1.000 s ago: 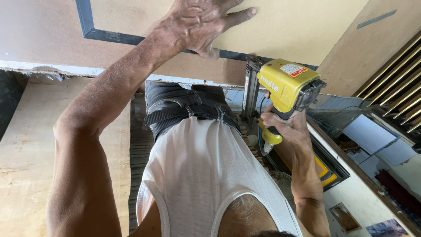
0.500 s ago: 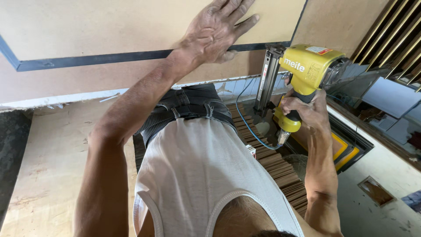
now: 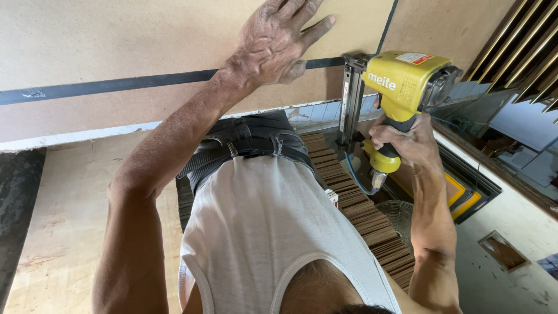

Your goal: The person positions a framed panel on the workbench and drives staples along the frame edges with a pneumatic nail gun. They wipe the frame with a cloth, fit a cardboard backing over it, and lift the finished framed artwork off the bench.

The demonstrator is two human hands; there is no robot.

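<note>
Against tan board (image 3: pixel 145 40), left hand (image 3: pixel 273 40) lies flat, open; right hand (image 3: pixel 404 142) clenches yellow nailer (image 3: pixel 407 78) at board's black edge strip (image 3: pixel 116 85).

**Surroundings beyond the work in hand**

A stack of thin wooden strips (image 3: pixel 360 215) is seen below the fingers (image 3: pixel 386 129) of the right hand (image 3: pixel 407 142) – a round fan grille (image 3: pixel 398 215) is set just beside it. A yellow-and-black frame (image 3: pixel 465 195) lies to their right. Dark slats (image 3: pixel 523 52) are ranged above and right of them. Well below the fingers (image 3: pixel 314 29) of the left hand (image 3: pixel 273 43), a pale plywood sheet (image 3: pixel 64 232) is laid.
</note>
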